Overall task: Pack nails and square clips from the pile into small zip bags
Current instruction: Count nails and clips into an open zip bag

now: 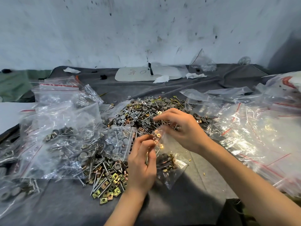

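the left hand (141, 163) curls around a few nails (147, 159) and pinches the near lip of a small zip bag (172, 167). the right hand (180, 129) pinches the far lip, fingers bent. the bag lies on grey cloth (179, 206) just in front of the pile (140, 111), with brass square clips (158, 136) at its mouth. filled bags (65, 144) lie to the left, empty bags (244, 128) to the right.
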A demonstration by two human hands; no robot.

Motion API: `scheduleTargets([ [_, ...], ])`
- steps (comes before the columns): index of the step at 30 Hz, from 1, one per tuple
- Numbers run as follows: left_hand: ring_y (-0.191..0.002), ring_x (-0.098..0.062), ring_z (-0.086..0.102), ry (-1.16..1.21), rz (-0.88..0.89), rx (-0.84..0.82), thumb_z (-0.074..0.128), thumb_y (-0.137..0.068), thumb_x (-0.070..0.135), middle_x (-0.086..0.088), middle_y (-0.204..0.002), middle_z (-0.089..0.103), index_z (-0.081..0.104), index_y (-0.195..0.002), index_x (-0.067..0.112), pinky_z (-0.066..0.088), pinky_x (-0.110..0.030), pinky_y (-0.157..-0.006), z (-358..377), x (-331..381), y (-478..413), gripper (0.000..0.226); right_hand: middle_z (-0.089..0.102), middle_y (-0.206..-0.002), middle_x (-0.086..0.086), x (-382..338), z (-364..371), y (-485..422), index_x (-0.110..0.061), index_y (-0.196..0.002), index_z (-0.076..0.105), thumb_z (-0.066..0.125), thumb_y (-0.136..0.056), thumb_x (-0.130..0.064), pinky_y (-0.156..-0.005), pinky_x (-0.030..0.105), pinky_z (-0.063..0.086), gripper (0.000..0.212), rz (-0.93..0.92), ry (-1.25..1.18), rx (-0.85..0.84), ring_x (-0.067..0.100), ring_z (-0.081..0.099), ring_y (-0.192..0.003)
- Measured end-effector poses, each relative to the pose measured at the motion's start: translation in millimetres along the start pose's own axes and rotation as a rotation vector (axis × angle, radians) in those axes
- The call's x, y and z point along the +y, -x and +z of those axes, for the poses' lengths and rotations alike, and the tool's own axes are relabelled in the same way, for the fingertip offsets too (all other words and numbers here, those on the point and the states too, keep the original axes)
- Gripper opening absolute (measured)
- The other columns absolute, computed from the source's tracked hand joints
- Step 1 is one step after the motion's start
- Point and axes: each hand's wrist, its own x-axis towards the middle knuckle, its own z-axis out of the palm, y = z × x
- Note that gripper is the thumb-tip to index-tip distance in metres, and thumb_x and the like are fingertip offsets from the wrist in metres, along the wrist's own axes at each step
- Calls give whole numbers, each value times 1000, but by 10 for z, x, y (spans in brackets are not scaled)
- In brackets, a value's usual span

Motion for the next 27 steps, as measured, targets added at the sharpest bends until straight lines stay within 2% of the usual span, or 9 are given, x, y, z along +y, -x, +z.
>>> scheduleTargets([
  [4, -99, 4, 53, 18, -7, -4, 43, -89, 17, -5, -106, 58, 52, -96, 20, 44, -8, -82, 14, 35, -12, 12, 67, -103, -5, 209, -82, -33, -19, -103, 69, 58, -92, -5, -75, 12, 47, 21, 250, -105, 246, 6, 61, -89],
  [6, -99, 6, 52, 20, -8, -1, 43, -88, 17, -5, -106, 58, 51, -96, 20, 43, -7, -82, 17, 42, -14, 12, 68, -100, -5, 336, -60, -53, -21, -99, 70, 55, -92, -4, -71, 10, 45, 23, 370, -56, 255, 8, 61, -85],
  [8, -99, 8, 52, 18, -3, 4, 42, -88, 17, -5, -105, 58, 51, -96, 20, 43, -6, -83, 20, 45, -14, 12, 68, -100, -3, 408, 2, -58, -20, -99, 70, 56, -92, -4, -71, 15, 47, 23, 421, -2, 211, 11, 62, -83],
  [14, -100, 4, 52, 9, -8, -15, 41, -88, 18, -7, -106, 59, 51, -97, 20, 43, -7, -84, 15, 44, -15, 13, 65, -93, 1, 384, 273, -264, -17, -100, 71, 64, -89, -7, -82, 29, 50, 17, 323, 90, 111, 13, 59, -83],
  [18, -99, 8, 51, -4, -3, -15, 41, -88, 17, -7, -106, 59, 51, -96, 19, 42, -6, -82, 19, 37, -17, 12, 61, -102, 3, 445, 449, -423, -21, -110, 66, 61, -91, -16, -82, 41, 50, 21, 349, 238, 2, 23, 59, -92],
  [22, -100, 8, 51, -7, -12, -24, 41, -88, 17, -7, -106, 59, 51, -97, 19, 43, -6, -82, 18, 30, -16, 13, 56, -104, 2, 524, 554, -408, -22, -109, 62, 61, -90, -14, -75, 37, 48, 21, 319, 411, -15, 24, 56, -96],
  [24, -101, 8, 51, -15, -10, -28, 42, -88, 17, -7, -107, 59, 51, -98, 19, 41, -5, -83, 17, 27, -17, 13, 55, -101, 1, 532, 570, -373, -21, -104, 63, 64, -88, -19, -71, 34, 47, 16, 287, 406, 17, 23, 56, -93],
  [27, -101, 8, 51, -16, -7, -27, 42, -88, 16, -6, -107, 58, 52, -97, 18, 40, -5, -83, 15, 30, -19, 13, 54, -100, -2, 491, 516, -331, -21, -102, 65, 66, -87, -28, -74, 33, 48, 16, 291, 324, 99, 17, 55, -87],
])
